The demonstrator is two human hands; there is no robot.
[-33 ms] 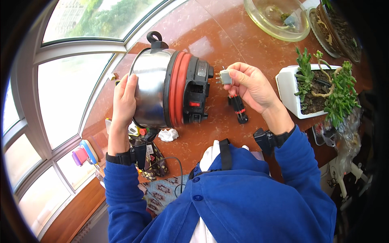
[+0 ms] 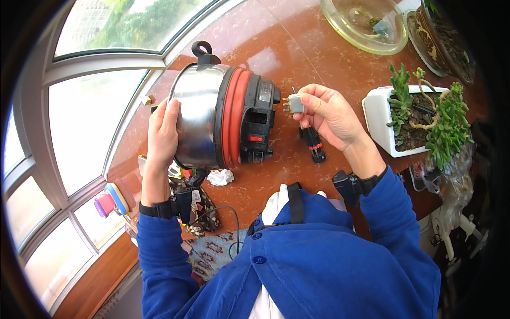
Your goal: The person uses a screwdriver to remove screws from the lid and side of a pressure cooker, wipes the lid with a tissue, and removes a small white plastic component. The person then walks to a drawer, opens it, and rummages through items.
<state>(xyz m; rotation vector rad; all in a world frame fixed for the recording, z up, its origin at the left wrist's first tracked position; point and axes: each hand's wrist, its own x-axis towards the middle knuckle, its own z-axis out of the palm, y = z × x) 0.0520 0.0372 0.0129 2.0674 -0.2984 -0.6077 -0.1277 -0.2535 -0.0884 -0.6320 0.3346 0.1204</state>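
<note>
Steel machine with a red band is on its side; the left hand holds its end, and the right hand pinches a small grey part nearby.

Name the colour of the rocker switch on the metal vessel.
The rocker switch is red; seen best in head view.

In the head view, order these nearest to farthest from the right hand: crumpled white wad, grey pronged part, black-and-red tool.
1. Grey pronged part: pinched in the right hand.
2. Black-and-red tool: below that part.
3. Crumpled white wad: well to the left.
</note>
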